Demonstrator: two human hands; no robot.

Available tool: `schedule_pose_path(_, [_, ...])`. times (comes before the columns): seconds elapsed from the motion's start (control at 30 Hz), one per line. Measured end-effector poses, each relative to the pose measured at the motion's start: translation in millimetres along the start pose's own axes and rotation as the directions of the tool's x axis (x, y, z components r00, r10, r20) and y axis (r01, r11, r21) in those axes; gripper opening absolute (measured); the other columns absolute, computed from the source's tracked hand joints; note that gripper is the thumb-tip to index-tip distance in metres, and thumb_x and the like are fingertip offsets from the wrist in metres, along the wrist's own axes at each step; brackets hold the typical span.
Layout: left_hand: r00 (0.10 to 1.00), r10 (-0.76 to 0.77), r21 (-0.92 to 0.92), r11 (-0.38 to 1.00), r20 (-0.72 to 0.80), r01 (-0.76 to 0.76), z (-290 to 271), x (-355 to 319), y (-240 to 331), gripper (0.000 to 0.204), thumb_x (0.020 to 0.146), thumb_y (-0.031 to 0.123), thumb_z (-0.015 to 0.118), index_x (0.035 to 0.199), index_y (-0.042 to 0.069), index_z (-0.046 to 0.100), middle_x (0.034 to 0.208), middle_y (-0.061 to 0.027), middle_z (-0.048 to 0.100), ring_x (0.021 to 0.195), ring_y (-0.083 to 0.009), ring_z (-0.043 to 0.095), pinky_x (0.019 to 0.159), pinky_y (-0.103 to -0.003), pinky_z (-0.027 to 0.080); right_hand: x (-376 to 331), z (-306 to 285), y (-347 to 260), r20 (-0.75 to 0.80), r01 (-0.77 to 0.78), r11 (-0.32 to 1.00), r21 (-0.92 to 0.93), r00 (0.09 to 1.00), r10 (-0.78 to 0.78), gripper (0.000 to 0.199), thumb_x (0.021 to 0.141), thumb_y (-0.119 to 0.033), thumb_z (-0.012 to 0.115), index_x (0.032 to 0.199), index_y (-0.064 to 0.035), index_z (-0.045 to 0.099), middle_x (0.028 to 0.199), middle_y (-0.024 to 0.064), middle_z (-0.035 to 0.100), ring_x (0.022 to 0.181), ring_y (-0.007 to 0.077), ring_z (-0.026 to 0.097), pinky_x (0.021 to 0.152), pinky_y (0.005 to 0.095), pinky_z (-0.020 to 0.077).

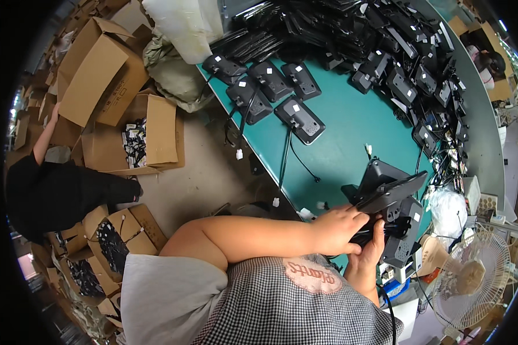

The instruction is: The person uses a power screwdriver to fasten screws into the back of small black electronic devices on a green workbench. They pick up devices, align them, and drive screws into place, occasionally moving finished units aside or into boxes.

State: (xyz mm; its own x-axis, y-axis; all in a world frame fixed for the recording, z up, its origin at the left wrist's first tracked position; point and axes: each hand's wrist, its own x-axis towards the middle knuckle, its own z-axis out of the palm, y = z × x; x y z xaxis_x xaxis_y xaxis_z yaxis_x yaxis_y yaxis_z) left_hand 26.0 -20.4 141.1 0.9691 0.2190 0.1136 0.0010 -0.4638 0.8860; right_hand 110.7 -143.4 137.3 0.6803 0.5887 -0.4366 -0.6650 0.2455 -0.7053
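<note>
My left hand (336,230) reaches across from the left, its fingers closed on the near edge of a black plastic device (394,192) with a flat, tilted panel. Below it my right hand (367,257) is closed round the lower part of the same device, thumb up. Some of the fingers and the gripped edge are hidden. Close behind, further black housings (377,172) overlap with the device, so where one ends I cannot tell. Several black devices with cables lie on the green table (351,126), one device (300,119) nearest the middle.
Black parts (305,29) are heaped at the far side, and more devices (403,86) line the right. A white fan (472,276) stands at lower right, near a clear plastic bag (448,210). Cartons (164,132) and another person (63,190) are at left.
</note>
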Motion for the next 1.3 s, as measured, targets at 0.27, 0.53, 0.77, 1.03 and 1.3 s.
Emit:
schedule_pose_path(0.27, [0.977, -0.180, 0.076, 0.982, 0.119, 0.171, -30.1, -9.6, -8.2, 0.052, 0.070, 0.022, 0.062, 0.116, 0.003, 0.049, 0.106, -0.0169, 0.058, 0.095, -0.0356, 0.059, 0.075, -0.045, 0.051, -5.8, 44.6, 29.6, 0.118, -0.010, 1.000, -0.016, 0.993, 0.012, 0.042, 0.093, -0.035, 0.054, 0.122, -0.0049, 0.049, 0.116, 0.0092, 0.056, 0.107, 0.0233, 0.054, 0.094, 0.0399, 0.0442])
schedule_pose_path(0.53, [0.915, 0.010, 0.050, 0.999, -0.404, 0.011, -59.6, -37.0, -20.4, 0.040, 0.075, 0.016, 0.062, 0.107, -0.003, 0.047, 0.084, -0.0185, 0.061, 0.073, -0.0364, 0.062, 0.061, -0.043, 0.050, 1.7, 69.9, 34.7, 0.552, 0.221, 0.918, -0.328, 0.834, -0.004, 0.052, 0.092, -0.023, 0.054, 0.134, 0.0023, 0.036, 0.134, 0.0137, 0.045, 0.123, 0.0244, 0.044, 0.106, 0.0390, 0.0312])
schedule_pose_path(0.77, [0.616, -0.211, 0.006, 0.944, -0.759, 0.330, -85.3, -145.7, -23.8, 0.023, 0.081, 0.014, 0.066, 0.086, 0.002, 0.047, 0.064, -0.0090, 0.050, 0.054, -0.0219, 0.052, 0.051, -0.034, 0.042, -11.1, 36.7, -11.8, 0.804, 0.178, 0.878, -0.445, 0.511, 0.304, 0.052, 0.087, -0.027, 0.064, 0.127, 0.0012, 0.047, 0.126, 0.0205, 0.052, 0.113, 0.0332, 0.054, 0.096, 0.0441, 0.0434])
schedule_pose_path(1.03, [-0.349, -0.576, -0.668, 0.562, -0.739, 0.487, -124.8, -366.3, -11.2, 0.028, 0.084, 0.026, 0.061, 0.082, 0.003, 0.045, 0.067, -0.0068, 0.055, 0.055, -0.0163, 0.054, 0.051, -0.033, 0.044, 33.6, -36.1, -88.1, 0.616, 0.318, 0.809, -0.495, 0.785, 0.068, 0.055, 0.090, -0.033, 0.059, 0.130, 0.0008, 0.044, 0.120, 0.0140, 0.055, 0.099, 0.0213, 0.058, 0.089, 0.0349, 0.0472])
schedule_pose_path(1.3, [-0.694, -0.541, -0.823, 0.553, -0.475, 0.131, -108.7, -550.9, 5.4, 0.016, 0.082, 0.015, 0.059, 0.079, 0.007, 0.045, 0.061, -0.0024, 0.048, 0.045, -0.0139, 0.046, 0.041, -0.030, 0.042, 47.9, -37.9, -154.8, 0.240, 0.455, 0.682, -0.573, 0.889, -0.391, 0.042, 0.094, -0.021, 0.047, 0.131, -0.0015, 0.045, 0.114, 0.0120, 0.055, 0.093, 0.0173, 0.054, 0.089, 0.0308, 0.0434])
